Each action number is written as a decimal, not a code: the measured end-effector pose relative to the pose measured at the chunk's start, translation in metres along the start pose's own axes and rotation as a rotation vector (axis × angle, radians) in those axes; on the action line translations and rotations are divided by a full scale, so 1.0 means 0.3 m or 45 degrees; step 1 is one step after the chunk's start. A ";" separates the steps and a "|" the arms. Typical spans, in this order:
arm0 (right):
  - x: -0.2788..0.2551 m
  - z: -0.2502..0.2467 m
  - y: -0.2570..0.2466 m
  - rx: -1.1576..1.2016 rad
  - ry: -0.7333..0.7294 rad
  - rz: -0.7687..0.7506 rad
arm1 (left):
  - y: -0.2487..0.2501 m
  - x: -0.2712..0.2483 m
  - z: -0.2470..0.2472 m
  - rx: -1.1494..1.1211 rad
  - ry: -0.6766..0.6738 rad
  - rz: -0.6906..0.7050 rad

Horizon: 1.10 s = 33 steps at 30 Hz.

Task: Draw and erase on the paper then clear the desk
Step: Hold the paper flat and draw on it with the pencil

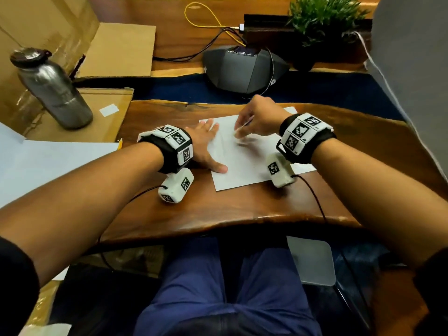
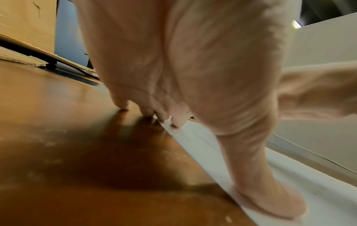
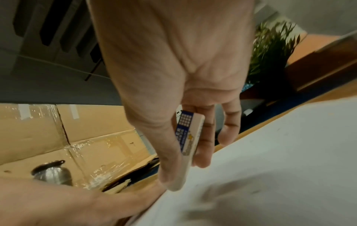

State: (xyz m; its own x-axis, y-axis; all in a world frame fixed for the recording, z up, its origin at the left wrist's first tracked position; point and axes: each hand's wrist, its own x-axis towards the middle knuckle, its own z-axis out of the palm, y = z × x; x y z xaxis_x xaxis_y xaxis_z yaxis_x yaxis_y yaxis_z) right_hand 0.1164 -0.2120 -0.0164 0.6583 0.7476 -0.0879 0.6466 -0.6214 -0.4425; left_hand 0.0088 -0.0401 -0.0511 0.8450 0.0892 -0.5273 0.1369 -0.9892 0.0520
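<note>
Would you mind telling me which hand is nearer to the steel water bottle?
Left. The left hand lies flat on the paper's left edge, on the side where the steel water bottle stands. The right hand, pinching an eraser, is farther right over the sheet.

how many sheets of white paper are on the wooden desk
1. The paper lies on the wooden desk, the left hand pressing flat on its left edge while the right hand holds an eraser over it. Another sheet could be hidden underneath.
</note>
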 end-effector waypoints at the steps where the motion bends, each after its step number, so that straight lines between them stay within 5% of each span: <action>1: 0.024 0.012 -0.018 0.001 0.023 -0.023 | 0.000 0.002 0.000 0.005 -0.003 0.007; 8: 0.126 0.051 -0.009 0.148 -0.013 0.100 | 0.003 0.014 0.009 0.039 0.023 -0.010; 13: 0.113 0.031 -0.028 0.054 -0.384 -0.024 | 0.000 0.020 0.009 0.018 0.001 -0.015; 19: 0.150 0.064 -0.034 0.064 0.044 -0.015 | 0.000 0.017 0.006 0.015 -0.018 -0.021; 24: 0.119 0.017 -0.050 -0.105 -0.353 -0.025 | 0.000 0.017 0.007 0.012 -0.016 -0.031; 29: 0.140 0.039 -0.059 0.011 -0.031 0.058 | 0.001 0.014 0.005 0.014 -0.016 -0.040; 33: 0.051 0.038 -0.083 -0.158 -0.233 -0.030 | 0.000 0.010 0.006 0.031 0.005 -0.042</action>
State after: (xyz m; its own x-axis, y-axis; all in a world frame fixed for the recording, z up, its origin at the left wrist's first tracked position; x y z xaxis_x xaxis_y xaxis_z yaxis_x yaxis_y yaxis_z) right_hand 0.1062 -0.1824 -0.0169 0.5686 0.7855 -0.2444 0.7110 -0.6186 -0.3343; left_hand 0.0104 -0.0402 -0.0543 0.8422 0.1219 -0.5252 0.1519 -0.9883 0.0142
